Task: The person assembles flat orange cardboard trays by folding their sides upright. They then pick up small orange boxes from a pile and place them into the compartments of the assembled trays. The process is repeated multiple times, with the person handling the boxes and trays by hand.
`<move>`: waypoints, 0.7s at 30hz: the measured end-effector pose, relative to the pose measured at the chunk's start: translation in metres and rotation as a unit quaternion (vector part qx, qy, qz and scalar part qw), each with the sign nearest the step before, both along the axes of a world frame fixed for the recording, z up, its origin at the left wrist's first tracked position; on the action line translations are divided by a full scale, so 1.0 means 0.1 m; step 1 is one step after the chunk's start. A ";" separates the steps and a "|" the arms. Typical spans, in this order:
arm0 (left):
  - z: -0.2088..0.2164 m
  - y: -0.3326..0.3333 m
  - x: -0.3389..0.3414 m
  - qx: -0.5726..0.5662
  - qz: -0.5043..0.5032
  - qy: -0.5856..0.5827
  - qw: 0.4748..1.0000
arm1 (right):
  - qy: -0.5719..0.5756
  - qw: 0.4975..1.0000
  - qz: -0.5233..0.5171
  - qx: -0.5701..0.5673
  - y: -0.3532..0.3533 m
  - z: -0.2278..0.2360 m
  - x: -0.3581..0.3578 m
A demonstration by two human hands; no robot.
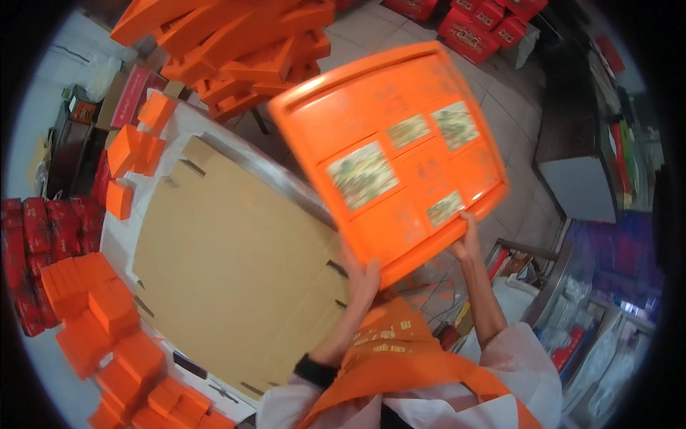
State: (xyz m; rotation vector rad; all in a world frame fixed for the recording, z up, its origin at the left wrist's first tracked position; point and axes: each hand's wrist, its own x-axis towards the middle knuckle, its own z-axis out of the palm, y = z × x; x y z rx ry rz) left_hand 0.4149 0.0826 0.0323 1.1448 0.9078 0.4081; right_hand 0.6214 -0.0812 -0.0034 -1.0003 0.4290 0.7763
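A large orange box lid (336, 118), or shallow tray, is held up at a tilt in front of me, to the right of the table. Its face is divided into panels, some of them printed with pale greenish pictures. My left hand (363, 277) grips its near left corner, the thumb on the face. At the near right edge my right hand (466, 239) is closed on the rim. Below and left of it, a flat sheet of brown cardboard (229, 264) with slots along its edges lies on the table.
Orange boxes (96, 304) are stacked along the table's left side. Beyond it rises a crooked pile of orange trays (236, 50). Red boxes stand at the far left (53, 236) and far right (471, 32). A dark cabinet (575, 136) and cluttered shelf (572, 322) are on my right.
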 end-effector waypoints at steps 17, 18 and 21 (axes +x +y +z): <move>-2.24 -0.10 1.93 -0.252 0.207 0.081 0.942 | 0.033 0.998 0.024 -0.057 0.48 -2.43 1.93; -2.42 -0.15 1.89 -0.265 0.217 0.097 0.935 | 0.043 0.995 0.038 -0.081 0.51 -2.49 1.94; -2.78 -0.23 1.75 -0.302 0.215 0.052 0.927 | 0.035 0.997 0.039 -0.057 0.53 -2.66 1.95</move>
